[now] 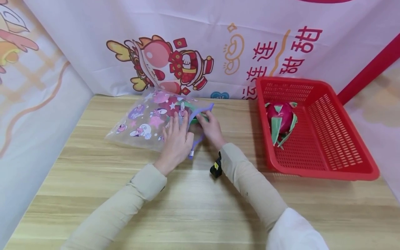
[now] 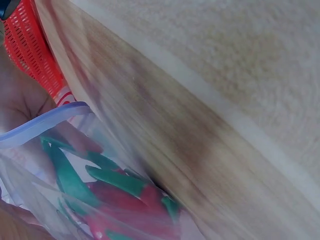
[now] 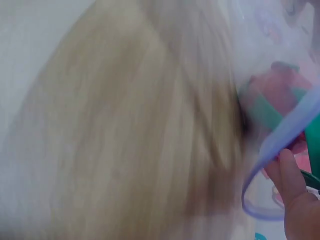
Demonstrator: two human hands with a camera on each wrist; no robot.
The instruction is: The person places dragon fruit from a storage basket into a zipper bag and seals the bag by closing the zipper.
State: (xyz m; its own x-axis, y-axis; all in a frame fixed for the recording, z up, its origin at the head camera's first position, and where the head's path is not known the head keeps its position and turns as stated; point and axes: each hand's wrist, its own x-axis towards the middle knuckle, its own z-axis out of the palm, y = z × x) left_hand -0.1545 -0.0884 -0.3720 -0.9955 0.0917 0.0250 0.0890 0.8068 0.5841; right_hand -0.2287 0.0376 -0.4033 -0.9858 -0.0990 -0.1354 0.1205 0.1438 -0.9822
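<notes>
A clear plastic zip bag [image 1: 147, 121] with pink cartoon prints lies near the back of the table, its purple zip edge [image 1: 197, 140] facing right. Inside shows a red-pink dragon fruit [image 2: 125, 210] with green leaves, partly hidden by the prints. My left hand [image 1: 176, 147] rests over the bag beside its mouth, fingers spread out straight. At the opening, my right hand [image 1: 213, 130] reaches in past the zip edge. Its straight fingers [image 3: 289, 172] touch a green leaf [image 3: 312, 150] there. The thumb side is partly hidden by the bag.
To the right stands a red perforated basket [image 1: 315, 173] with another dragon fruit [image 1: 282, 119] by its left wall. A black device [image 1: 216, 169] with a yellow mark shows beside my right wrist. A printed cloth [image 1: 193, 21] hangs behind the wooden table [image 1: 193, 215].
</notes>
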